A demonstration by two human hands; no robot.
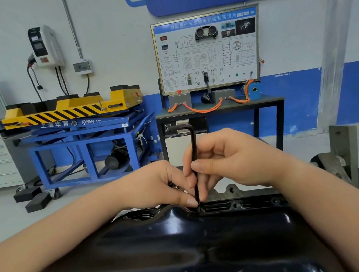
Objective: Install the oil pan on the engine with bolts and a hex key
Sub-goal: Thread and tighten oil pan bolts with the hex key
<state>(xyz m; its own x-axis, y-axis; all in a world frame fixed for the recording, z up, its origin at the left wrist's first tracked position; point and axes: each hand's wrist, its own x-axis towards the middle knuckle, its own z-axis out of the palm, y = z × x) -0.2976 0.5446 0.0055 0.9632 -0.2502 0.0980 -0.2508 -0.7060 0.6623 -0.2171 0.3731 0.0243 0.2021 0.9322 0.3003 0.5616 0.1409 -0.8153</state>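
My right hand (230, 159) pinches the hex key (194, 156) upright by its long shaft, short arm pointing left, while my left hand (156, 185) closes its fingertips round the key's tip at the far rim of the black oil pan (182, 243). The bolt itself is hidden. I should keep the shaft plumb, feel the tip seat fully, then spin lightly so threads catch cleanly.

We see glossy black metal oil pan (182, 243) filling lower frame. Black L-shaped hex key (194, 156) stands upright at pan's far flange edge, short arm on top pointing left, tip down on flange. Right hand (230, 159) pinches key's long shaft mid-height. Left hand (156, 185) pinches shaft near tip, thumb at flange. Empty bolt holes show along far flange, right of key. Behind: blue-and-yellow lift cart (77, 126), framed wiring-diagram panel (207, 47).
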